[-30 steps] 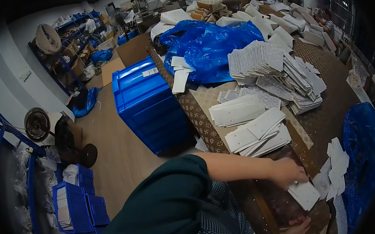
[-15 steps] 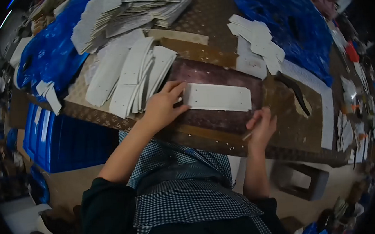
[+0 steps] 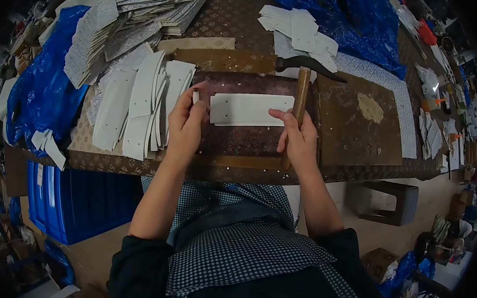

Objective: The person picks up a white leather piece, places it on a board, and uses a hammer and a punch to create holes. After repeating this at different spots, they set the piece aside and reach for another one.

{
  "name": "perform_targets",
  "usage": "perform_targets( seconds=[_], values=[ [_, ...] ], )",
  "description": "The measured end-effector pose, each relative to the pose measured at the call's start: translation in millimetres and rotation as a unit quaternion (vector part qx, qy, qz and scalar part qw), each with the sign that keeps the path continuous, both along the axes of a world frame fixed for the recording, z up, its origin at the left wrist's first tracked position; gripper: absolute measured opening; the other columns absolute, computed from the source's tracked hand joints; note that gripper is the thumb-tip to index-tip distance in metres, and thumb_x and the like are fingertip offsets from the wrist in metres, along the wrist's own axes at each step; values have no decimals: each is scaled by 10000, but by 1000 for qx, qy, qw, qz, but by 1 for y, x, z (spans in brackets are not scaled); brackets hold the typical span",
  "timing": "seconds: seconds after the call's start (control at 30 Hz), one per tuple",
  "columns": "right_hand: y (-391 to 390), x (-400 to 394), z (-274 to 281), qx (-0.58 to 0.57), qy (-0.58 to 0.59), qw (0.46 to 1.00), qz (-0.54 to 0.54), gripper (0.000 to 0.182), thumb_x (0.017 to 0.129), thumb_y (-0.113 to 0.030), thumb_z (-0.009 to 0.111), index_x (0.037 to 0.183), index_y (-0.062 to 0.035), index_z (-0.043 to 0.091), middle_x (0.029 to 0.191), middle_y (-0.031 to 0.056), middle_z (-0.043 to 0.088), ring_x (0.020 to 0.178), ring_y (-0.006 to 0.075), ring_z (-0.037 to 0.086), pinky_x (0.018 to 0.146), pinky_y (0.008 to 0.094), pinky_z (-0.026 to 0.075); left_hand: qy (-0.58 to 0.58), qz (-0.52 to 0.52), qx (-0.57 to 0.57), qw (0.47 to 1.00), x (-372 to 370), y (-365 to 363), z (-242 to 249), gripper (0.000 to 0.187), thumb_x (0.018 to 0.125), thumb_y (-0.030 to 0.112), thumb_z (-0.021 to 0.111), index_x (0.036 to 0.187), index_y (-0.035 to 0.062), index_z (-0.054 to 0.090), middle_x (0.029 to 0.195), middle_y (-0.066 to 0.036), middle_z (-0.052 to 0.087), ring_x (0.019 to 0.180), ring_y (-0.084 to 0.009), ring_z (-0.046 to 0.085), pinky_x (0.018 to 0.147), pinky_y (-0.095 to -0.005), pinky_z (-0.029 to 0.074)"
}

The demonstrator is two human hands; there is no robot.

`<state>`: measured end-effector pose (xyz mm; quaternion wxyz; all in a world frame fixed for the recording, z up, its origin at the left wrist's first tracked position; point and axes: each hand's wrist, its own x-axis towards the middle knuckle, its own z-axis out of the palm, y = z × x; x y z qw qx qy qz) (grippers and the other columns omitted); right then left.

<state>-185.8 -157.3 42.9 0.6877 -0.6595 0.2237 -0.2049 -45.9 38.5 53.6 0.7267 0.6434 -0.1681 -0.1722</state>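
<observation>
A white rectangular piece (image 3: 246,110) with small holes near its ends lies flat on the dark reddish-brown pad (image 3: 238,140). My left hand (image 3: 187,122) is just left of it, fingers closed around a short, pale punch-like rod (image 3: 195,96), mostly hidden by the fingers. At the piece's right end, my right hand (image 3: 299,136) grips a hammer (image 3: 302,94) by its wooden handle. The hammer's dark, curved head is at the top, above the pad's far right corner. My right index finger is stretched out over the white piece.
White holed strips (image 3: 144,106) lie stacked left of the pad. Bigger piles (image 3: 144,16) stand behind, and more white pieces (image 3: 302,32) lie at back right. Blue plastic sheets (image 3: 346,17) cover both far sides. A blue bin (image 3: 80,200) stands below the table's left edge.
My left hand has drawn back left from the white piece with the small rod. My right hand has moved up and inward, and the hammer handle now stands up over the pad's right side.
</observation>
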Motion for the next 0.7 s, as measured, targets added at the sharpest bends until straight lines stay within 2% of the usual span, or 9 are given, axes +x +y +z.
perform_targets(
  seconds=[0.03,0.13,0.17,0.27,0.37,0.4,0.5,0.7],
  values=[
    [2,3,-1,-2,11,1000,8,262,1013,-244,509,1041,15,475,1087,168,698,438,93,510,419,222,425,6,23,-61,998,-4,-9,1,326,965,76,540,1280,-10,538,875,-17,628,746,-73,533,675,-229,461],
    [5,8,-5,-22,62,998,16,281,1011,-255,513,1042,22,482,1067,162,705,440,100,523,418,231,432,-119,43,-49,991,-2,-14,-23,278,956,82,579,1220,-4,575,920,-16,651,773,-83,567,677,-237,475],
    [5,8,-6,-15,56,998,8,285,1010,-259,514,1043,23,485,1060,161,706,439,102,525,419,233,434,-143,43,53,987,1,-4,-35,218,933,88,623,1133,3,628,909,-29,674,779,-99,593,673,-250,482],
    [6,9,-11,4,41,999,-21,293,1011,-267,512,1046,23,492,1045,159,709,439,108,528,423,238,440,-285,49,150,945,2,10,-40,150,906,97,658,1019,1,681,869,-49,683,730,-107,592,655,-251,477],
    [6,9,-10,8,40,999,-28,290,1013,-268,506,1043,20,496,1041,160,707,442,109,530,427,237,442,-249,90,203,943,6,7,-26,140,881,105,686,969,-3,705,814,-73,678,692,-111,592,637,-255,474],
    [7,9,-8,9,43,999,-26,287,1013,-267,506,1041,19,496,1039,160,707,443,109,530,428,236,443,-175,95,156,968,9,2,-29,164,871,124,705,974,-4,716,814,-69,685,688,-110,596,628,-255,473],
    [8,9,-6,5,46,999,-24,279,1014,-263,504,1040,15,498,1034,160,706,447,106,532,431,233,444,-145,67,103,982,21,-16,-29,186,868,133,710,998,-1,717,823,-64,698,708,-106,618,642,-246,481],
    [8,8,-8,10,44,999,-29,277,1014,-264,510,1029,12,501,1025,156,706,445,100,529,429,228,439,-185,46,120,974,27,-38,-30,198,864,140,717,1006,2,719,849,-63,712,756,-101,648,686,-237,502]
  ],
)
